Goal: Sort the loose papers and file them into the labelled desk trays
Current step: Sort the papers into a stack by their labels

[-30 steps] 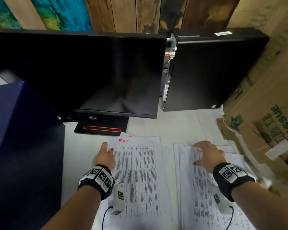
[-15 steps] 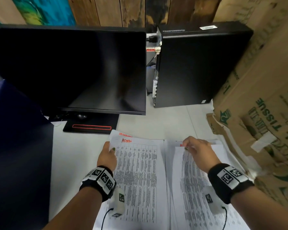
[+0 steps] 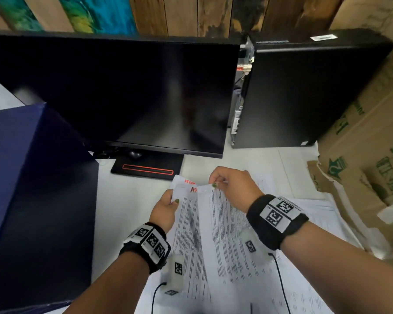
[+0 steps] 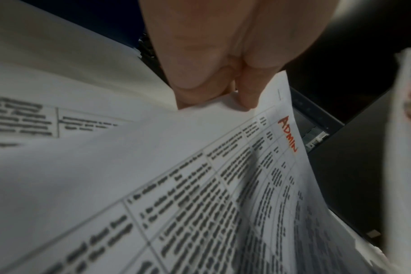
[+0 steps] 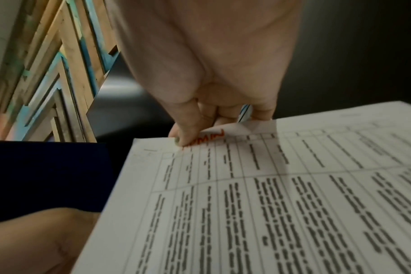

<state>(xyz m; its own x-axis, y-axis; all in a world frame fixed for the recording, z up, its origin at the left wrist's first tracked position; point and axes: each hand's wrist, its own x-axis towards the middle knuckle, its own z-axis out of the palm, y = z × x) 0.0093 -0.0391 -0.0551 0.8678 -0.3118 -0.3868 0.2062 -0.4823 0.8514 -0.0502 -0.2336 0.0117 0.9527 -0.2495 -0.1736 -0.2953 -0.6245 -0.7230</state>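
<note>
Printed table sheets lie on the white desk (image 3: 127,200). My left hand (image 3: 174,199) pinches the top-left edge of the sheet headed ADMIN (image 3: 188,225) in red, thumb on top. In the left wrist view its fingers (image 4: 200,92) sit at that sheet's (image 4: 200,166) top corner. My right hand (image 3: 216,182) pinches the top edge of another printed sheet (image 3: 225,236) and holds it raised, overlapping the right side of the ADMIN sheet. In the right wrist view the thumb (image 5: 183,137) presses on this sheet (image 5: 270,194) beside red lettering. More sheets (image 3: 315,214) lie to the right.
A black monitor (image 3: 123,94) on its stand (image 3: 148,168) fills the back. A black PC tower (image 3: 304,91) stands at the back right. Cardboard boxes (image 3: 368,155) crowd the right edge, and a dark blue box (image 3: 32,189) the left. Another red-lettered sheet (image 3: 184,180) peeks from under the left pile.
My right hand picked a sheet off the right pile and carried it left over the ADMIN sheet. My left hand went from resting on the ADMIN sheet's edge to pinching it.
</note>
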